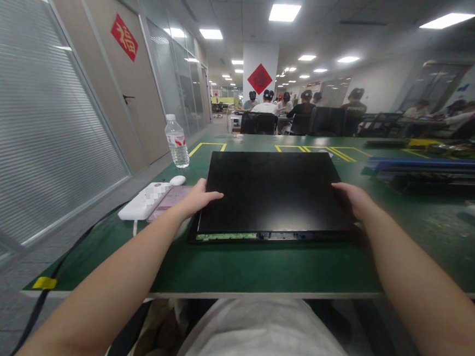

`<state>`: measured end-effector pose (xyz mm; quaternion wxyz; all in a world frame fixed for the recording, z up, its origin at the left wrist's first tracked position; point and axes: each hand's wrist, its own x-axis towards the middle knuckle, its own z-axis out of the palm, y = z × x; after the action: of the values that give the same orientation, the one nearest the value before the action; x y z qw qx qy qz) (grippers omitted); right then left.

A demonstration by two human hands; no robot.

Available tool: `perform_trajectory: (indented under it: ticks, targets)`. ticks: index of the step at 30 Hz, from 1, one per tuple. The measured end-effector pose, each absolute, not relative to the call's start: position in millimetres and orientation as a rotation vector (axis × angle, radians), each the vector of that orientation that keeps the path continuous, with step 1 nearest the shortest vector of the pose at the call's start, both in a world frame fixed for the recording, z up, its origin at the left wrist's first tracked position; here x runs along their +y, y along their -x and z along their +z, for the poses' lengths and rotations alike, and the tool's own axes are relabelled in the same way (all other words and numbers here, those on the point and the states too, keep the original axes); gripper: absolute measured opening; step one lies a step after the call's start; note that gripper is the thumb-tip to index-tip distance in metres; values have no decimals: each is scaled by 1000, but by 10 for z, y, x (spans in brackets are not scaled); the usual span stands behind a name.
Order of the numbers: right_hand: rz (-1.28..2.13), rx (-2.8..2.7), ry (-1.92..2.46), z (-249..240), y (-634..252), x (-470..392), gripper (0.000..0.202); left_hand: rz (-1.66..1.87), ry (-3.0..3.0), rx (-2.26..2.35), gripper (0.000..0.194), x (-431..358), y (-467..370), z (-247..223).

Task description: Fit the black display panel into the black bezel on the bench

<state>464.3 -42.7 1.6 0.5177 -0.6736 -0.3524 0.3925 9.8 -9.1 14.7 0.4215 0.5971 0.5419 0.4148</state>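
Observation:
A black flat display panel (273, 191) lies over the green table (269, 268), with a thin green circuit strip (225, 237) showing along its near edge at the left. My left hand (200, 197) grips the panel's left edge, thumb on the top surface. At the right edge my right hand (354, 199) holds the panel the same way, thumb on top. The other fingers of both hands are mostly hidden beside or under the panel.
A water bottle (177, 141) stands at the back left. Nearer are a white device (143, 202), a phone (169, 202) and a white mouse-like object (177, 180). Blue and black strips (430, 168) lie at the right. People sit in the background.

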Motion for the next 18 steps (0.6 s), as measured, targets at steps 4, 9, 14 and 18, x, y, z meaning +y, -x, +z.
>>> perform_trajectory:
  ticks: [4,9,14,18]
  targets:
    - [961,-819,1612,22,-4638,-434,21,1048,-1496,1381,53,-120,-114,179]
    - [947,-762,1597,5,-4634,-424,19,1055,-1542,1427,51,-116,-113,180]
    - [938,-737,1588,-10,-4651,-409,19,1038,-1566,1434,51,-96,-102,165]
    - [929,-722,1602,-2,-4652,-412,20,1009,-1618,1481,51,-93,-92,164]
